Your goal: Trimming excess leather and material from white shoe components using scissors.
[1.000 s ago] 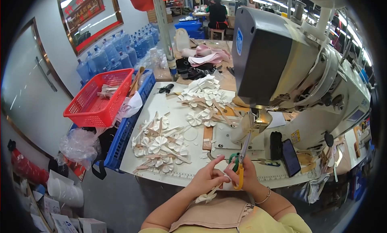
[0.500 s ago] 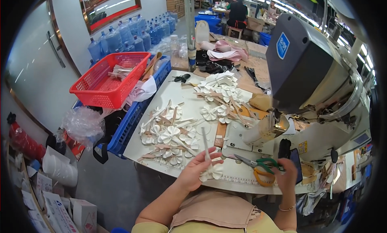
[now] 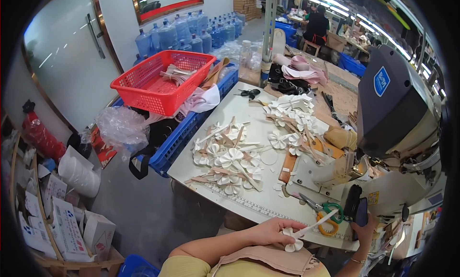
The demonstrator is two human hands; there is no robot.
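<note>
My left hand (image 3: 274, 230) pinches a white fabric flower (image 3: 293, 242) near the front edge of the sewing table (image 3: 184, 169). A pale strip (image 3: 320, 223) sticks out from the flower toward the right, passing over scissors (image 3: 312, 203) with one green and one orange handle loop. My right hand (image 3: 365, 231) is at the table's right front, against the lower end of a dark phone (image 3: 362, 212); its fingers are partly hidden, so its grip is unclear. Piles of white flowers with pinkish strips, one on the left (image 3: 230, 157) and one farther back (image 3: 292, 109), lie on the table.
A sewing machine (image 3: 400, 104) rises on the right. Beyond the left table edge, a red basket (image 3: 139, 95) rests over a blue crate (image 3: 167, 154). Small black snips (image 3: 249, 93) lie near the back post (image 3: 268, 37). Cartons (image 3: 99, 231) stand at lower left.
My left hand has brought the flower down and right, toward my body, and its strip now points rightward. My right hand has moved from beside the scissor handles to the phone's lower end. The view has shifted.
</note>
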